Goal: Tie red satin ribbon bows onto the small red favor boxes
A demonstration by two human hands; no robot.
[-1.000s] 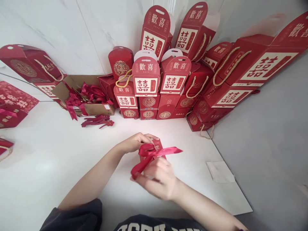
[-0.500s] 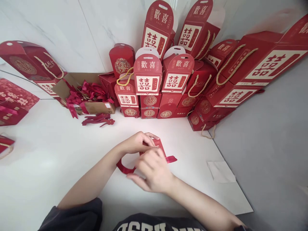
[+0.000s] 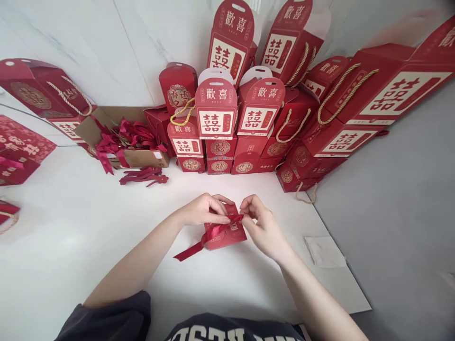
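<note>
A small red gift box (image 3: pixel 227 242) with printed lettering rests on the white table in front of me. My left hand (image 3: pixel 206 210) is closed over its far left side, with the fingers at the back edge and the thumb on top by the ribbon. Across the box top runs a shiny red ribbon (image 3: pixel 214 231), one tail trailing off the near left corner onto the table. At the box's right side, my right hand (image 3: pixel 265 229) pinches the other part of this ribbon between thumb and fingertips. The fingers partly hide where the ribbon crosses.
Behind stand stacked red gift boxes (image 3: pixel 216 104), several with rope handles. An open cardboard box (image 3: pixel 142 160) of red ribbons is at the back left, with dark red strips (image 3: pixel 144 176) before it. A white tissue (image 3: pixel 325 252) lies near the right table edge.
My right hand has moved from over the box to its right side, and the ribbon is now drawn to the right. The loop at the left has become a loose tail. My left hand stays put.
</note>
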